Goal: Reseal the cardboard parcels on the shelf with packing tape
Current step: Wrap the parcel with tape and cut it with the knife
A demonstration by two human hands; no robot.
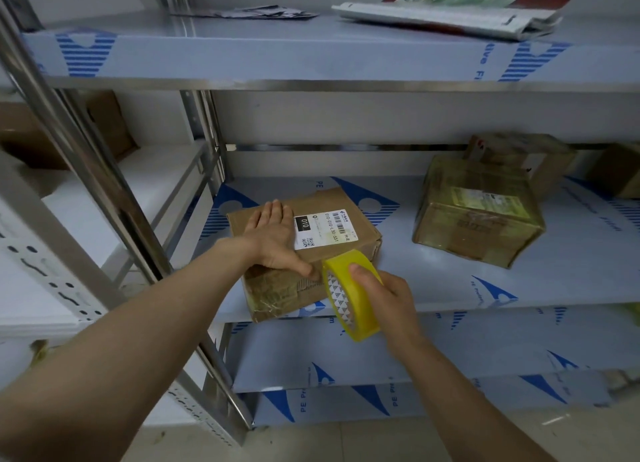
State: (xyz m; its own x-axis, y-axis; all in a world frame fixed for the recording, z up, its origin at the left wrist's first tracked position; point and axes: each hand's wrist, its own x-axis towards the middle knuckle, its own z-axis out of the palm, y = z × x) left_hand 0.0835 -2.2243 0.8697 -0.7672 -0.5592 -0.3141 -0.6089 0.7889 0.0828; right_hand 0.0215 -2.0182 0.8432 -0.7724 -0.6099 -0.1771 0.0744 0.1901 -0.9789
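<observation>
A brown cardboard parcel (pixel 360 234) with a white shipping label lies at the front left of the middle shelf (pixel 450 288). My left hand (pixel 273 236) lies flat on its top, fingers straight, the thumb pressing down at the parcel's front edge beside the tape roll. My right hand (pixel 388 295) grips a roll of yellow packing tape (pixel 349 295), held upright against the parcel's front right corner. Old clear tape wrinkles across the parcel's front face.
A second parcel (pixel 478 215), wrapped in yellowish tape, sits to the right on the same shelf, with more boxes (pixel 519 156) behind it. Folded bags and papers (pixel 450 12) lie on the upper shelf. A steel upright (pixel 104 191) stands at left. Lower shelves lie below.
</observation>
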